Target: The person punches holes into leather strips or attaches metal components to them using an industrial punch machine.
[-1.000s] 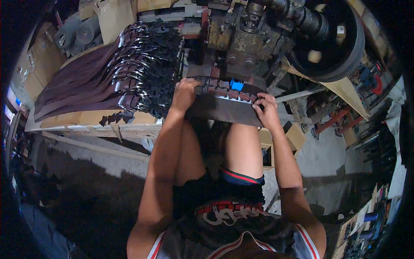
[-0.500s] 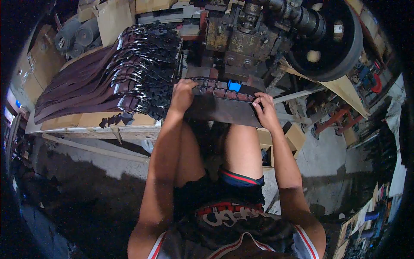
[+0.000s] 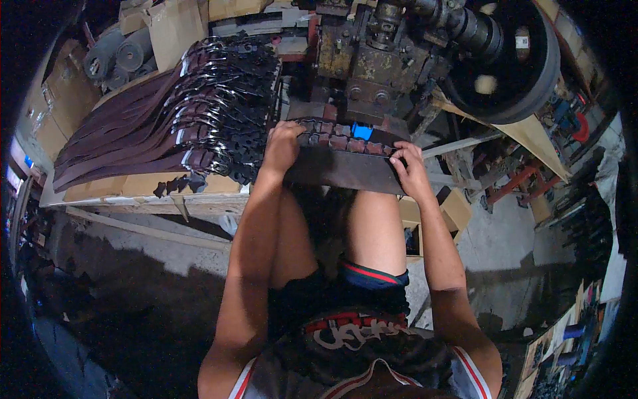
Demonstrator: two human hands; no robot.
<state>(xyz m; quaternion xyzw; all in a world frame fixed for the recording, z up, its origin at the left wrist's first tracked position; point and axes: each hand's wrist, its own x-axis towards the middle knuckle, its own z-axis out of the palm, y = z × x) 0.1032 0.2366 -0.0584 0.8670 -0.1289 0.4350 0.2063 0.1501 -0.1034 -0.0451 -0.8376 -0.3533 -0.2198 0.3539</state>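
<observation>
A dark brown, flat sheet point(image 3: 342, 171), perhaps leather or rubber, lies level above my knees at the foot of a press-like machine point(image 3: 379, 70). Notched cut-outs run in rows along its far part, with reddish-brown showing through. My left hand point(image 3: 284, 145) grips the sheet's left end, fingers curled over the edge. At the right end, my right hand point(image 3: 407, 166) holds it between thumb and fingers. A bright blue piece point(image 3: 362, 131) sits just beyond the sheet, under the machine's head.
To the left, a bench point(image 3: 143, 199) bears a large stack of brown strips point(image 3: 119, 126) with shiny metal parts and black notched ends. A big black wheel point(image 3: 508, 66) flanks the machine on the right. Below it stand wooden bars and an open cardboard box point(image 3: 455, 213).
Almost nothing differs. Both hands keep the same grip on the sheet, and the view has shifted only very slightly.
</observation>
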